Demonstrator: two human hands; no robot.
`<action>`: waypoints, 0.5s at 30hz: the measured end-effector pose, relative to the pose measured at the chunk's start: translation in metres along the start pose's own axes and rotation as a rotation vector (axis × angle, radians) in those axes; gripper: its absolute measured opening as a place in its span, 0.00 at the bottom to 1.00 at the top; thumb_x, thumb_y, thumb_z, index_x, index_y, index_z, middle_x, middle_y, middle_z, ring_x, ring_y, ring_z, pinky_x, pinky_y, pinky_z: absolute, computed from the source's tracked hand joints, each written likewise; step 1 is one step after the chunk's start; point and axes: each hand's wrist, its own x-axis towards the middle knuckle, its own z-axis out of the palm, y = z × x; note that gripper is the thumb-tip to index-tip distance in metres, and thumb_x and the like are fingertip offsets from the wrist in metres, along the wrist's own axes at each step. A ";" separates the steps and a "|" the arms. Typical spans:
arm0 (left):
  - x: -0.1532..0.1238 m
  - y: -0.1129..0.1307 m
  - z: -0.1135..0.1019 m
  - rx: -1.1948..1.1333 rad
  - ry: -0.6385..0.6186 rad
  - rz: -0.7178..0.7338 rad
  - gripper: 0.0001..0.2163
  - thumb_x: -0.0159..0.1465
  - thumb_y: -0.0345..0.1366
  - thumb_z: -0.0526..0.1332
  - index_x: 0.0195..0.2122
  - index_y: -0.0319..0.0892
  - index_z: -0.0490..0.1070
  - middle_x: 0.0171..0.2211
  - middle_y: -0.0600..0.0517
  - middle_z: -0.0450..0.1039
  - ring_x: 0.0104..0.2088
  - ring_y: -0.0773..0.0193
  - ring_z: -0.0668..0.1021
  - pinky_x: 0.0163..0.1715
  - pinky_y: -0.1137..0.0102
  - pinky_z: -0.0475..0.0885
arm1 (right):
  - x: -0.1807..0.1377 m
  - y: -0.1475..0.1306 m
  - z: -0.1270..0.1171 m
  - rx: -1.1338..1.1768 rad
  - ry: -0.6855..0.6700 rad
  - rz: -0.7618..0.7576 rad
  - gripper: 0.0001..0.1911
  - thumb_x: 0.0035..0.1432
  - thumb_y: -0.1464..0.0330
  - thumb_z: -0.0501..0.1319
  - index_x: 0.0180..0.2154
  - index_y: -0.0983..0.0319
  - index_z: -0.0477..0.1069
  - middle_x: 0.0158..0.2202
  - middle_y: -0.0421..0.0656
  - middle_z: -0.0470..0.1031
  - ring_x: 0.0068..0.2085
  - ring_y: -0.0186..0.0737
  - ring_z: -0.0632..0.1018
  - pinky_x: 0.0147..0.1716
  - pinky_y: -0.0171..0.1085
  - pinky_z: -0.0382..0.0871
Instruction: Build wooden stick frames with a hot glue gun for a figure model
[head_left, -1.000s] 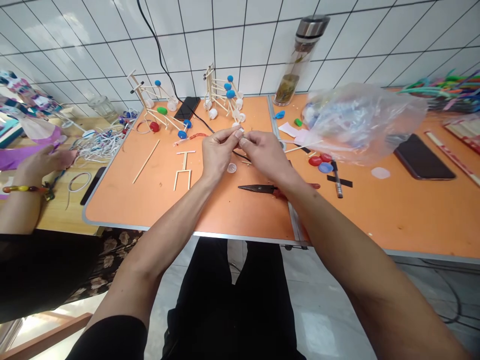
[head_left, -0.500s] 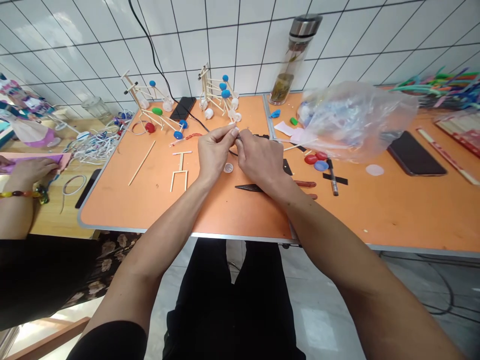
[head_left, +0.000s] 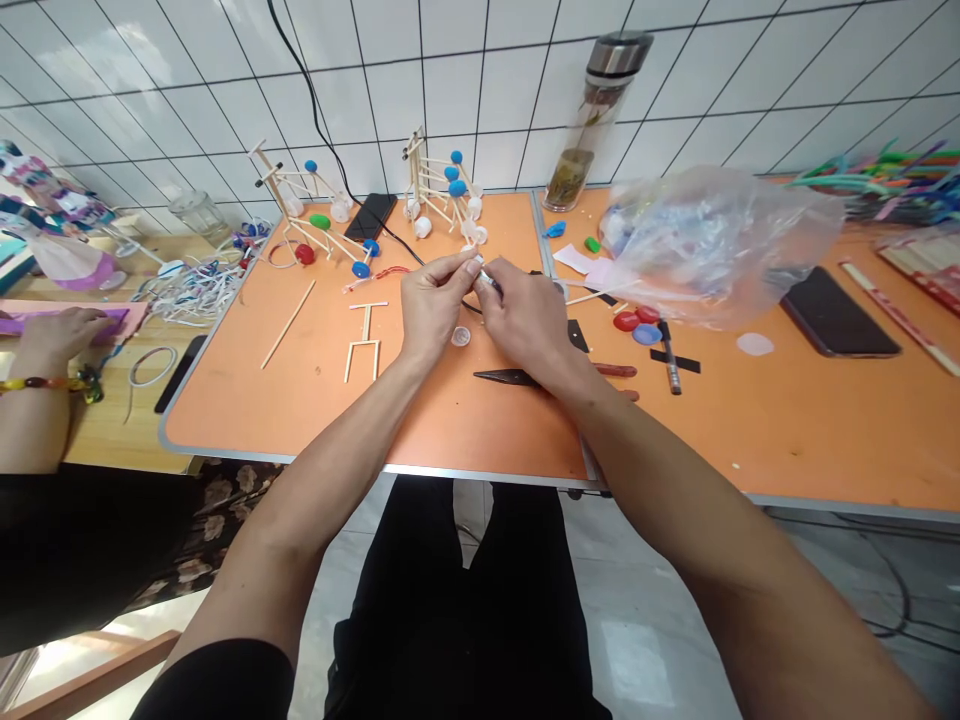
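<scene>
Over the orange table, my left hand (head_left: 435, 310) and my right hand (head_left: 525, 315) meet fingertip to fingertip. The left thumb and forefinger are pinched on a tiny whitish piece, mostly hidden. Curled fingers of the right hand close on a small thing with a pale end, too covered to name. Below them lies a small clear disc (head_left: 460, 337). Under my right forearm are scissors (head_left: 506, 377) with dark blades and reddish handles. A stick frame (head_left: 364, 343) and a loose wooden stick (head_left: 288, 324) lie to the left.
Two stick models (head_left: 431, 185) with blue balls stand at the back. Rightward are a glass tea bottle (head_left: 574, 165), a plastic bag (head_left: 720, 245), a marker (head_left: 670, 358) and a phone (head_left: 840, 312). A black cable (head_left: 324, 130) crosses behind. Another person's hand (head_left: 64, 335) works at far left.
The view has shifted slightly. The right fingers have turned a little, so a pale end shows between them. Both hands remain together.
</scene>
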 end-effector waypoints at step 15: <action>0.031 0.004 -0.028 -0.140 0.038 -0.241 0.14 0.70 0.48 0.75 0.43 0.43 0.84 0.53 0.40 0.88 0.64 0.46 0.86 0.65 0.56 0.84 | -0.004 -0.011 -0.007 -0.244 -0.020 -0.042 0.17 0.80 0.58 0.54 0.55 0.58 0.78 0.43 0.50 0.86 0.44 0.57 0.82 0.39 0.43 0.66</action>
